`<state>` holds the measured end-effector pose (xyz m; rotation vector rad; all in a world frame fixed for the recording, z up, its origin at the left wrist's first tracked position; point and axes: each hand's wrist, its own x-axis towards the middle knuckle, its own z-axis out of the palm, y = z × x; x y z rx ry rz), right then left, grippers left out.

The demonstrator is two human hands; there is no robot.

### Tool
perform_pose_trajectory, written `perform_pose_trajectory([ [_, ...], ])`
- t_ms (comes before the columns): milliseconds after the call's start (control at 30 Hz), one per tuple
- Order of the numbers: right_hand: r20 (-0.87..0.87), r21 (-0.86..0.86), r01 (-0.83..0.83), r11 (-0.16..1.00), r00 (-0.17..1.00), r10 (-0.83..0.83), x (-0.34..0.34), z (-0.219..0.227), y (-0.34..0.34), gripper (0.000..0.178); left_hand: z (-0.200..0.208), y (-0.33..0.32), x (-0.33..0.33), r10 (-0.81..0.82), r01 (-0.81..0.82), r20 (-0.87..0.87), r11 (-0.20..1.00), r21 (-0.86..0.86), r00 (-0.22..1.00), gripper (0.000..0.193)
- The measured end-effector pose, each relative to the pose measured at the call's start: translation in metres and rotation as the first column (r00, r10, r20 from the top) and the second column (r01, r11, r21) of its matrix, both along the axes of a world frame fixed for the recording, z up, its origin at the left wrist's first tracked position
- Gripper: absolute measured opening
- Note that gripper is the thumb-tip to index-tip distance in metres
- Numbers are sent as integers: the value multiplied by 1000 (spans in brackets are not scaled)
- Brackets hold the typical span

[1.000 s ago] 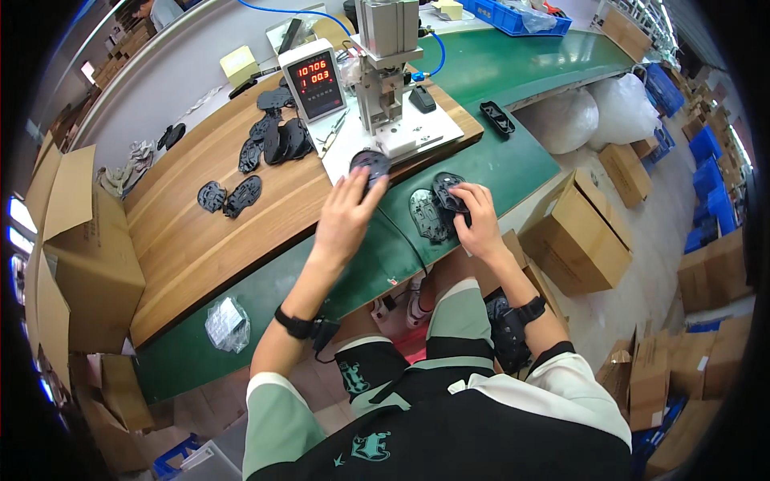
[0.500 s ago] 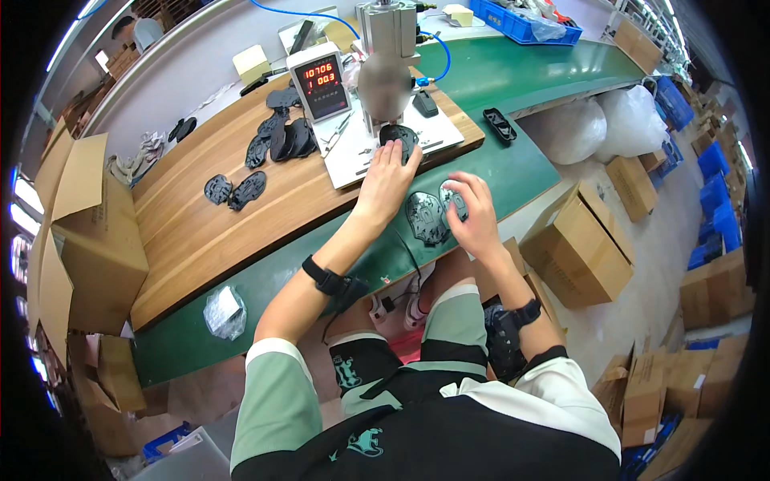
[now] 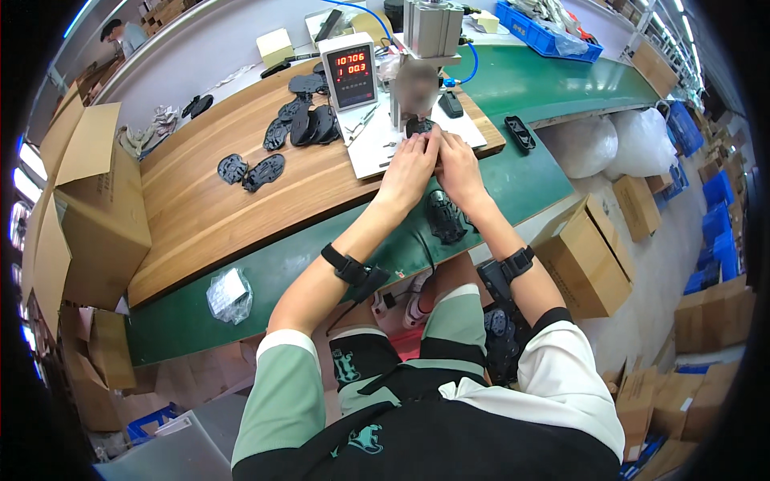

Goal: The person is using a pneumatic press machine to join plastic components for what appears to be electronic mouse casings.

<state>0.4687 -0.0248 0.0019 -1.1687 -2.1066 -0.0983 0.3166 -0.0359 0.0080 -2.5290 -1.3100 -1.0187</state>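
Observation:
A black moulded plastic part [image 3: 418, 126] sits under the head of a metal press [image 3: 431, 34], on the press's white base plate [image 3: 368, 160]. My left hand [image 3: 411, 167] grips its near edge with the fingers together. Close beside it, my right hand [image 3: 459, 168] also has its fingers drawn in on the part, and the two hands touch. Between them they hide much of the part. Below my hands, more black moulded parts [image 3: 445, 216] lie at the green table's near edge, partly behind my right forearm.
A counter box with red digits [image 3: 350, 70] stands left of the press. Several black parts [image 3: 313, 126] lie on the wooden board [image 3: 200, 216]. A black tray-like piece [image 3: 520, 134] rests at right. Cardboard boxes [image 3: 581, 256] flank the green table [image 3: 513, 184].
My right hand has left the loose parts near the table edge and joined my left hand at the press. The view has shifted slightly, moving the scene rightward.

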Motion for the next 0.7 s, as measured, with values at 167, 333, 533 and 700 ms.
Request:
perform_pose_trajectory([
  [167,0,-15,-38,999,999,38,6,9,-1,48,-8,-15,-32,-116,125,198,992,-33,973,69],
  [333,68,-72,-58,996,996,63,2,20,-3,49,-21,-22,-129,226,-234,109,970,66,968,60],
  [533,145,-76,-47,996,988,58,-3,24,-3,54,-86,-25,-237,702,-688,173,712,-137,691,64],
  [700,168,-90,-47,995,984,61,6,27,-2,54,-68,-31,-200,620,-609,39,779,-146,784,53],
])
